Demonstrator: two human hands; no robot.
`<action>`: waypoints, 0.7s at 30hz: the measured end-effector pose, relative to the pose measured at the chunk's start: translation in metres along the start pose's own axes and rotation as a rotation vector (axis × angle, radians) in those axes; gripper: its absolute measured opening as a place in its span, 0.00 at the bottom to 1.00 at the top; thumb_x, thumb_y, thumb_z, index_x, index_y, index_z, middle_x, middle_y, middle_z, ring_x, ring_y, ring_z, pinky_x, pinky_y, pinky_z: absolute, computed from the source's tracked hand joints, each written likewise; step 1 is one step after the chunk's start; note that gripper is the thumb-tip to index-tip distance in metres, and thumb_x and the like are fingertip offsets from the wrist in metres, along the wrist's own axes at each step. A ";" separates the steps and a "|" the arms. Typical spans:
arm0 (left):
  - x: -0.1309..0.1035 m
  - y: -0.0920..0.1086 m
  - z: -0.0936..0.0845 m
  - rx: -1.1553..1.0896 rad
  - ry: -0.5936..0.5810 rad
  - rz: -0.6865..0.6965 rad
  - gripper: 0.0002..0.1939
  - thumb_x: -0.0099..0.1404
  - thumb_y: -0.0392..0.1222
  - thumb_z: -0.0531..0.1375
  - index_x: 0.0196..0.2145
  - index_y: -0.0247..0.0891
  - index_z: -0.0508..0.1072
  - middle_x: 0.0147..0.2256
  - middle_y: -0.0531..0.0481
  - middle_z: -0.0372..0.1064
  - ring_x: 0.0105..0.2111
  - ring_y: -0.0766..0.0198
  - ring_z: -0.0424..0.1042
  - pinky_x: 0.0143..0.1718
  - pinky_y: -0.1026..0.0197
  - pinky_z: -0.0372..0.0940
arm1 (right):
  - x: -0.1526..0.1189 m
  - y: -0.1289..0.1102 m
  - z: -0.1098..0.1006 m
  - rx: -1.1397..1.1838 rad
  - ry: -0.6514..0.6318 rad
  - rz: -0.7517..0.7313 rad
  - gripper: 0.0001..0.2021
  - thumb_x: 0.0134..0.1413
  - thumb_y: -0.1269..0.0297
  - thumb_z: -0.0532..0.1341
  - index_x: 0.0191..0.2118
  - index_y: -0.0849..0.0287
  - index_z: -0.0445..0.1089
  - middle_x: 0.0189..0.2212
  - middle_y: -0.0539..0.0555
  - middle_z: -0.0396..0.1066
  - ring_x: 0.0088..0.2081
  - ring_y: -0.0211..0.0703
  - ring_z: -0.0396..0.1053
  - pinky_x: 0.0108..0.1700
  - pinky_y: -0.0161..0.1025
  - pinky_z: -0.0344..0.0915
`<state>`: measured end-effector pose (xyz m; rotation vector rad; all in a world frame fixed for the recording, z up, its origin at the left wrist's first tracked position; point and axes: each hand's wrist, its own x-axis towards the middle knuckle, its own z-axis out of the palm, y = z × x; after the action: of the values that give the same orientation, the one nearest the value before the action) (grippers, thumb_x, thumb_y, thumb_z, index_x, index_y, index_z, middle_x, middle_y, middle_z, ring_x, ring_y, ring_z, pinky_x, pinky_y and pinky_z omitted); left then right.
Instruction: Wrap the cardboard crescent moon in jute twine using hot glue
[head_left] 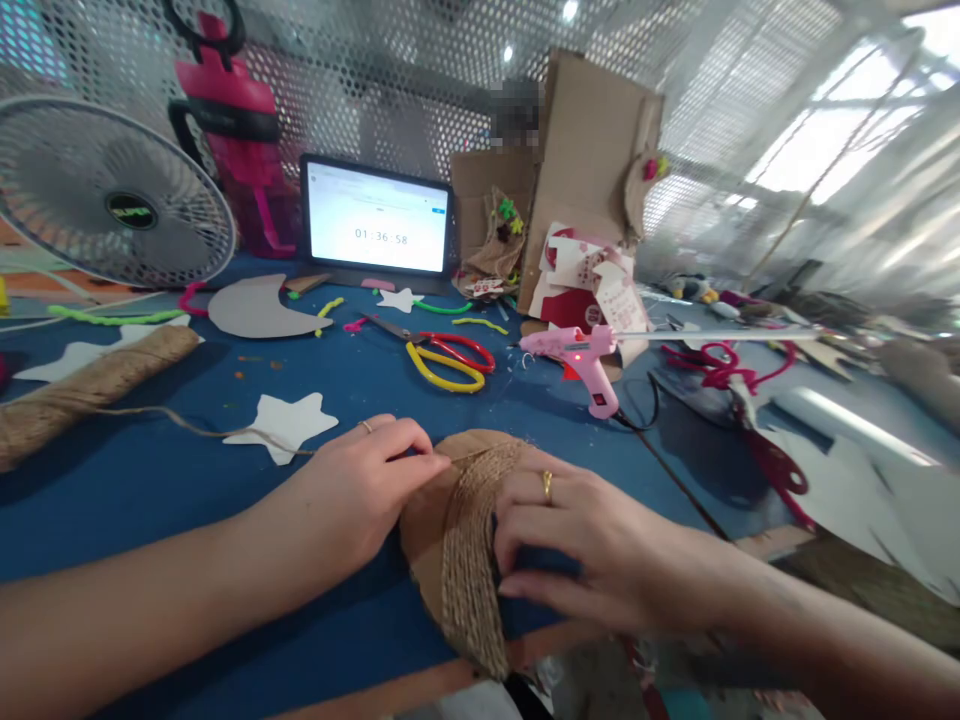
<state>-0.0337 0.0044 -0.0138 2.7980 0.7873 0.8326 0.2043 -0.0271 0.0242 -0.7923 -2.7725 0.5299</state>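
A brown cardboard crescent [424, 535] is near the front edge of the blue table, partly wrapped in rows of jute twine [472, 590]. My left hand [371, 485] is closed in a pinch at its upper left edge, on the twine. From that hand a loose strand runs left over a white star cutout [292, 425] to the thick roll of twine [97, 390]. My right hand [581, 535], with a gold ring, grips the crescent's inner right edge, fingers curled over the wrapped part. Its fingertips are partly hidden.
Beyond my hands lie red-and-yellow scissors [450, 362] and a pink glue gun [581, 360] with its cord. A lit tablet [377, 215], a fan [127, 200], a pink bottle [236, 140] and upright cardboard [592, 170] stand behind. Paper scraps [862, 495] lie right.
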 end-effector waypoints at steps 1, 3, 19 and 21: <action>0.000 0.000 0.000 0.006 0.005 0.016 0.17 0.65 0.27 0.47 0.42 0.34 0.73 0.35 0.46 0.69 0.34 0.63 0.66 0.36 0.61 0.67 | 0.003 0.008 -0.001 -0.045 0.059 -0.024 0.05 0.56 0.63 0.61 0.34 0.59 0.66 0.33 0.52 0.67 0.38 0.41 0.63 0.45 0.40 0.60; -0.002 0.002 -0.001 0.020 -0.003 0.037 0.16 0.64 0.26 0.48 0.41 0.33 0.73 0.34 0.45 0.68 0.33 0.62 0.66 0.35 0.61 0.67 | 0.006 0.024 -0.003 -0.147 0.168 -0.004 0.11 0.53 0.59 0.63 0.39 0.59 0.67 0.37 0.55 0.67 0.41 0.43 0.63 0.47 0.43 0.60; -0.006 0.016 -0.006 0.067 -0.069 -0.009 0.13 0.65 0.27 0.50 0.37 0.33 0.74 0.31 0.48 0.63 0.30 0.63 0.64 0.30 0.61 0.64 | 0.008 0.048 0.009 -0.047 0.227 0.063 0.16 0.54 0.57 0.62 0.47 0.58 0.67 0.38 0.56 0.66 0.41 0.43 0.64 0.43 0.40 0.64; -0.006 0.017 -0.007 0.144 -0.077 0.036 0.14 0.63 0.25 0.49 0.36 0.32 0.74 0.30 0.47 0.64 0.29 0.62 0.64 0.30 0.60 0.65 | 0.007 0.047 0.011 -0.060 0.240 0.078 0.16 0.53 0.57 0.62 0.46 0.58 0.67 0.37 0.56 0.66 0.41 0.43 0.64 0.42 0.40 0.65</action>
<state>-0.0342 -0.0135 -0.0061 2.9579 0.8175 0.6954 0.2168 0.0108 -0.0031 -0.9150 -2.5561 0.3414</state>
